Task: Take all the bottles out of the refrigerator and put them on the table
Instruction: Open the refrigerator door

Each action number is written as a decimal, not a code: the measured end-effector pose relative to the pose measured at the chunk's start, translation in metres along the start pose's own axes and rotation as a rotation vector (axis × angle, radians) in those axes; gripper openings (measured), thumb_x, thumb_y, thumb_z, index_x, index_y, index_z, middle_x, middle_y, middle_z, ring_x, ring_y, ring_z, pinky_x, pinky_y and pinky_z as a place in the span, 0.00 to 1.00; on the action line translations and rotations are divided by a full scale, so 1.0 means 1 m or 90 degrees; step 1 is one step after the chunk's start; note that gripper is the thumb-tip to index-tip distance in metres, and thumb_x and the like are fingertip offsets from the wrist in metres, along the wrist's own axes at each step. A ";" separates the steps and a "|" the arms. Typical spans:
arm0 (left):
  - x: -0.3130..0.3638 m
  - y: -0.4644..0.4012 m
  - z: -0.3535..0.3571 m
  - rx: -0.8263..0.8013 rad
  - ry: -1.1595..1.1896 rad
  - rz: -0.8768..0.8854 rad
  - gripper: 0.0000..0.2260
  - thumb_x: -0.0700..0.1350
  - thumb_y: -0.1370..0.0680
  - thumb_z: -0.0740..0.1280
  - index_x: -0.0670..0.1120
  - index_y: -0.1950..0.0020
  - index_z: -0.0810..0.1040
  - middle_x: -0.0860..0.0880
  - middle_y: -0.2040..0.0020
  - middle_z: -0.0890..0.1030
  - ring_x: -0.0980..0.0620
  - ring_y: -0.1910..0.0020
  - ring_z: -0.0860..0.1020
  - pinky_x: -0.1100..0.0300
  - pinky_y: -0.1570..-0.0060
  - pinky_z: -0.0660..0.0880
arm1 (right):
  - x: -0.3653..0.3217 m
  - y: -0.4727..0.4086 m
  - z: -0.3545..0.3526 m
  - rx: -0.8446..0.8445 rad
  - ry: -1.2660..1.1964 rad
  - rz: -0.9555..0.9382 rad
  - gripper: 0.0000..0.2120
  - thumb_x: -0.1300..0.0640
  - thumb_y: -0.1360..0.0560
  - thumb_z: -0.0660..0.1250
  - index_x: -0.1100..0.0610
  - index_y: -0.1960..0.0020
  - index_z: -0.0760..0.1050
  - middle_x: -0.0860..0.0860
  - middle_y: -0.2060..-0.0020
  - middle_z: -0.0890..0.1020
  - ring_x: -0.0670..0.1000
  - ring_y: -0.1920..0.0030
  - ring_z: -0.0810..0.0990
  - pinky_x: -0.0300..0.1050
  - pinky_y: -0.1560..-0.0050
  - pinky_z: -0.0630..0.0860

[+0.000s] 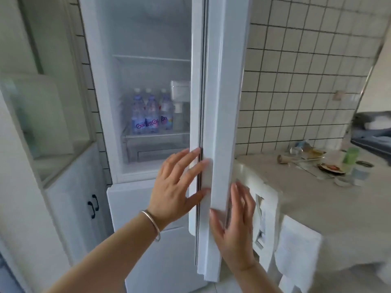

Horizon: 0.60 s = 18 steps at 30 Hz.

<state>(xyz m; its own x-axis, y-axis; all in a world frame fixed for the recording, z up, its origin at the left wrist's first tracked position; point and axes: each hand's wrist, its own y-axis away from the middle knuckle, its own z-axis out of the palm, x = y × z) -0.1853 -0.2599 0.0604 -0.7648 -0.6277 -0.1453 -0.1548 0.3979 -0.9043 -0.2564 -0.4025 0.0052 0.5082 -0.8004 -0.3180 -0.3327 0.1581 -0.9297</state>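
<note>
Head view: refrigerator (146,49) fills upper centre of the frame, its door (224,102) swung out edge-on at centre. My left hand (175,187) lies flat and spread on the door's inner edge, fingers extended, gripping nothing. My right hand (234,225) is open on the door's outer side, thumb on the front edge, fingers behind it. Bracelet (152,224) on my left wrist. Three bottles (151,112) stand upright, side by side, on a shelf left of centre. Table (317,197) at right, cluttered at its far end.
</note>
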 end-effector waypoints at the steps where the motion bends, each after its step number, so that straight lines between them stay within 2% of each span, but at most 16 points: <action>1: 0.009 -0.007 0.010 0.002 -0.014 0.038 0.26 0.57 0.24 0.64 0.53 0.28 0.60 0.49 0.29 0.64 0.45 0.28 0.63 0.46 0.30 0.62 | 0.007 0.002 -0.010 0.002 0.011 0.028 0.25 0.46 0.21 0.56 0.55 0.29 0.55 0.56 0.35 0.65 0.43 0.28 0.59 0.32 0.31 0.58; 3: 0.028 -0.019 0.031 0.012 -0.040 0.097 0.28 0.56 0.24 0.64 0.53 0.27 0.59 0.52 0.26 0.61 0.46 0.25 0.58 0.42 0.28 0.57 | 0.023 0.006 -0.028 0.008 0.034 0.064 0.24 0.45 0.21 0.54 0.53 0.29 0.55 0.54 0.36 0.66 0.48 0.32 0.65 0.35 0.32 0.63; 6: 0.054 -0.039 0.058 0.035 -0.045 0.161 0.30 0.57 0.25 0.64 0.51 0.26 0.59 0.55 0.22 0.52 0.47 0.23 0.53 0.39 0.27 0.50 | 0.043 0.006 -0.054 0.043 0.065 0.105 0.23 0.45 0.21 0.53 0.52 0.29 0.57 0.52 0.37 0.67 0.50 0.35 0.68 0.41 0.37 0.69; 12: 0.097 -0.082 0.110 0.008 -0.016 0.243 0.29 0.60 0.22 0.58 0.51 0.24 0.57 0.55 0.22 0.47 0.48 0.23 0.48 0.39 0.27 0.43 | 0.091 -0.006 -0.089 0.127 0.145 0.194 0.23 0.54 0.23 0.58 0.56 0.29 0.60 0.54 0.39 0.71 0.50 0.39 0.73 0.43 0.43 0.74; 14: 0.109 -0.095 0.128 -0.008 -0.002 0.267 0.28 0.60 0.21 0.54 0.51 0.24 0.55 0.54 0.22 0.45 0.48 0.23 0.46 0.39 0.28 0.43 | 0.108 -0.012 -0.097 0.138 0.160 0.236 0.23 0.55 0.23 0.58 0.55 0.28 0.59 0.56 0.40 0.73 0.47 0.41 0.74 0.35 0.44 0.73; 15: 0.114 -0.102 0.137 -0.020 0.007 0.280 0.28 0.60 0.21 0.54 0.51 0.24 0.55 0.53 0.22 0.46 0.48 0.23 0.46 0.38 0.28 0.43 | 0.116 -0.015 -0.101 0.145 0.170 0.262 0.23 0.54 0.22 0.57 0.53 0.28 0.59 0.55 0.39 0.73 0.42 0.41 0.73 0.29 0.45 0.71; 17: 0.124 -0.117 0.154 -0.049 0.030 0.309 0.26 0.60 0.22 0.54 0.53 0.25 0.59 0.52 0.22 0.53 0.48 0.23 0.48 0.37 0.29 0.43 | 0.133 -0.024 -0.107 0.159 0.189 0.338 0.22 0.54 0.21 0.57 0.52 0.28 0.58 0.52 0.37 0.71 0.31 0.43 0.70 0.19 0.49 0.64; 18: 0.129 -0.125 0.163 -0.060 0.038 0.324 0.25 0.60 0.22 0.55 0.53 0.26 0.62 0.52 0.22 0.55 0.47 0.23 0.49 0.37 0.29 0.42 | 0.142 -0.028 -0.110 0.165 0.195 0.388 0.22 0.54 0.20 0.56 0.53 0.27 0.58 0.51 0.37 0.70 0.30 0.44 0.68 0.17 0.49 0.62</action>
<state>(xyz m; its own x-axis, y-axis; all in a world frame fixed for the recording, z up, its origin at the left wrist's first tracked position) -0.1623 -0.4996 0.0890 -0.7918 -0.3009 -0.5315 0.1921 0.7033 -0.6844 -0.2631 -0.5840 0.0062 0.0351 -0.6465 -0.7621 -0.2679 0.7286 -0.6304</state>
